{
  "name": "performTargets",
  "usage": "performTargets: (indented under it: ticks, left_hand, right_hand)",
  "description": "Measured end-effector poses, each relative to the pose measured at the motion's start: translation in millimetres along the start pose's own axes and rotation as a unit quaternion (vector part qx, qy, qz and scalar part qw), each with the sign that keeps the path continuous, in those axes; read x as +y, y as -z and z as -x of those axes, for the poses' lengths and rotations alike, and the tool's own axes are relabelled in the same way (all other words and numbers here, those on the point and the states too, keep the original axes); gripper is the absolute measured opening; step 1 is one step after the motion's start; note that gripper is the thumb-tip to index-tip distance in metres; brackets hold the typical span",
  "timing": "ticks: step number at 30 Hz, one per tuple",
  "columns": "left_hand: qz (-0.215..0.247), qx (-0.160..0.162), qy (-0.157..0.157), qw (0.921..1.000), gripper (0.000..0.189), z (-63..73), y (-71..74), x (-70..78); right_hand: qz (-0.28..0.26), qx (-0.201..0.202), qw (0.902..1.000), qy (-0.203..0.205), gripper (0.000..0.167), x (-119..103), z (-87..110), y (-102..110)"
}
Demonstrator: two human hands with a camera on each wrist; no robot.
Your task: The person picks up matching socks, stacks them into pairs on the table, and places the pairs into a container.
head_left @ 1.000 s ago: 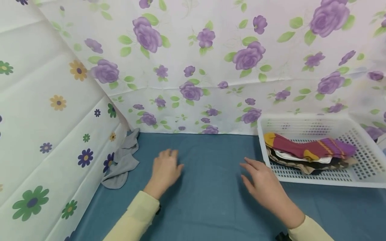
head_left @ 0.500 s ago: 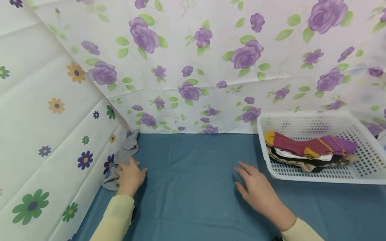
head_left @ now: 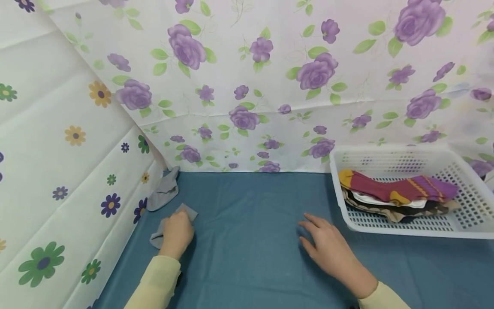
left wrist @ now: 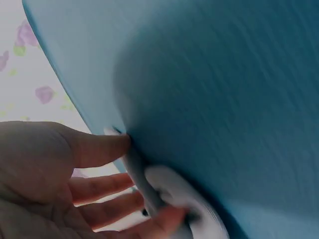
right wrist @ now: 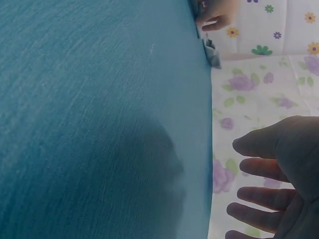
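My left hand (head_left: 177, 234) pinches a grey sock (head_left: 189, 211) low over the blue cloth, with its ends sticking out on both sides of the fingers. In the left wrist view the thumb and fingers of the left hand (left wrist: 50, 174) are at the folded grey sock (left wrist: 182, 194). A second grey sock (head_left: 165, 189) lies crumpled behind it, against the left wall. My right hand (head_left: 329, 249) hovers over the cloth with relaxed fingers apart and holds nothing. The right wrist view shows that right hand (right wrist: 284, 184) with its fingers spread.
A white perforated basket (head_left: 409, 231) stands at the right back. In it lies a stack of socks, a maroon, yellow and purple sock (head_left: 390, 189) on top. Flower-printed sheets (head_left: 247, 86) rise at the back and left of the blue cloth (head_left: 254, 266).
My left hand went left to the grey socks, took hold of the nearer one and drew it a little to the right, apart from the other. My right hand shifted slightly left and nearer.
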State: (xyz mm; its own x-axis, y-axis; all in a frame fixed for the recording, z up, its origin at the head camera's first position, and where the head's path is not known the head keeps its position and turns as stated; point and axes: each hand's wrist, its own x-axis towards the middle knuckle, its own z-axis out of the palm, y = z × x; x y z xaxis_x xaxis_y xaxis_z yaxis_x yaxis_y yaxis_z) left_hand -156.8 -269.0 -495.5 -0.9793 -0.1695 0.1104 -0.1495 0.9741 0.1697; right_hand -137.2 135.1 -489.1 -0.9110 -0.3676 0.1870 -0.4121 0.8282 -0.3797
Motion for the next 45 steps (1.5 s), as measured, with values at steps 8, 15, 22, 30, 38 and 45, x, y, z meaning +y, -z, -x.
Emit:
performTargets:
  ticks: [8, 15, 22, 30, 38, 45]
  left_hand:
    - [0.063, -0.032, -0.006, 0.9975, 0.023, 7.2, 0.2, 44.9]
    - [0.282, -0.075, -0.079, 0.9533, 0.009, 10.8, 17.5, 101.5]
    - [0.489, -0.137, -0.141, 0.8501, 0.017, 18.7, 41.5, 151.4]
    - [0.615, -0.208, -0.204, 0.7328, 0.024, 32.5, 59.5, 184.5]
    - [0.562, -0.226, -0.253, 0.7545, 0.032, 41.6, 58.4, 192.4]
    - [0.495, -0.132, -0.209, 0.8333, 0.040, 43.5, 68.5, 196.1]
  right_hand:
    - [-0.025, -0.011, 0.9996, -0.011, 0.039, -6, 0.8, 3]
    - [-0.050, -0.004, 0.9987, -0.011, 0.047, -14, -2.1, 8]
    - [-0.094, -0.011, 0.9950, -0.033, 0.065, -29, -8.7, 17]
    - [-0.171, -0.016, 0.9850, -0.019, 0.065, -43, -12.5, 27]
    - [-0.248, 0.006, 0.9688, -0.011, 0.028, -35, -15.2, 33]
    - [-0.240, 0.048, 0.9694, 0.024, 0.029, -38, -13.0, 32]
